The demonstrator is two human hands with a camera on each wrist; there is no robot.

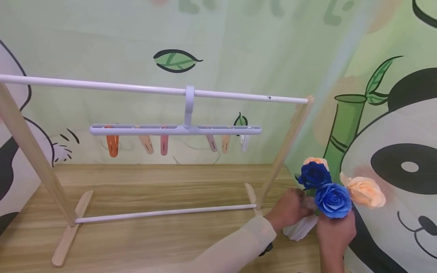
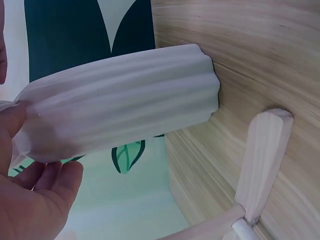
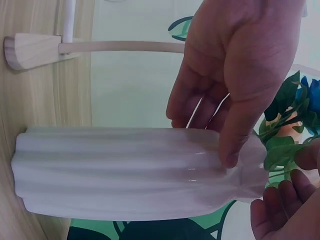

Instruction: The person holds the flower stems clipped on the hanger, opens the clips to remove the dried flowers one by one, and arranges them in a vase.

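Observation:
A tall white fluted vase [image 1: 299,228] stands on the wooden tabletop at the right. With thumb and fingers about its narrow neck, my left hand [image 1: 289,209] grips the vase [image 2: 120,105]. Two blue roses [image 1: 333,200] and two peach roses [image 1: 367,192] rise above the mouth. My right hand [image 1: 336,235] is just under the front blue rose; in the right wrist view its thumb and curled fingers pinch the green stems and leaves [image 3: 281,155] right at the vase rim. The lower stem ends are hidden.
Left of the vase stands a wooden rack with a white top rail [image 1: 136,88]. A lilac clip hanger [image 1: 175,131] hangs from it, bearing several coloured clips [image 1: 112,146]. The rack's right foot [image 2: 262,160] is near the vase. A panda-printed backdrop [image 1: 403,129] stands close behind the flowers.

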